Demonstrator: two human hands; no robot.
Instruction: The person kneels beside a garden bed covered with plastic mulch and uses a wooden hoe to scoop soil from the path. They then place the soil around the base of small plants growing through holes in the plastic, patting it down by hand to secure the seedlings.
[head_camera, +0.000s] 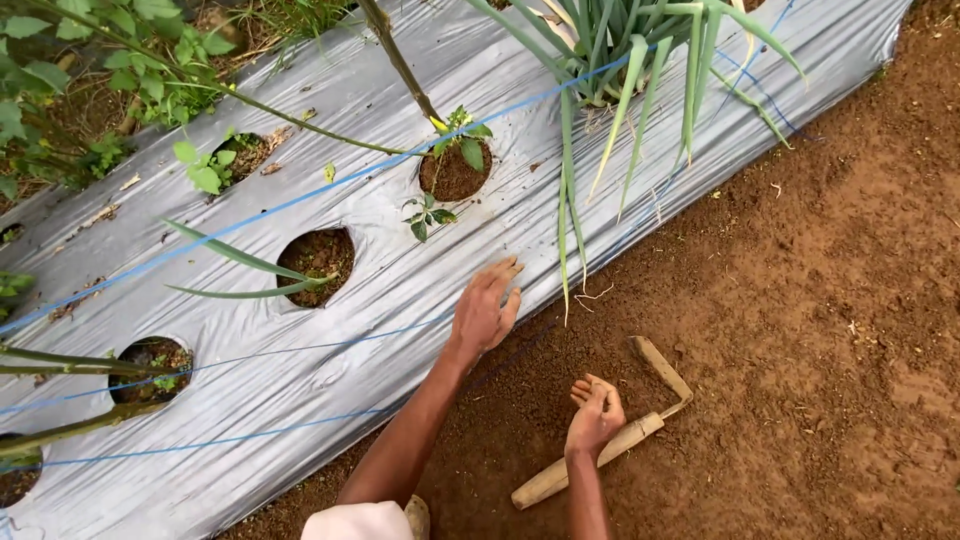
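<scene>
Along the lower edge of the silver mulch sheet (330, 300), left hand (486, 310) rests flat, fingers spread, holding nothing. Right hand (595, 413) hovers loosely curled, empty, above the wooden-handled hoe (560, 475) on bare soil (800, 330).

Laid slantwise across the bed, a mulch sheet (300, 400), with bare soil (800, 330) to its right. In the sheet, planting holes (316, 262) in a row, strings (250, 215) over it. Resting on the sheet's right edge, left hand (485, 310). Right of the sheet, on soil: right hand (594, 415), touching a hand hoe (610, 440).
</scene>
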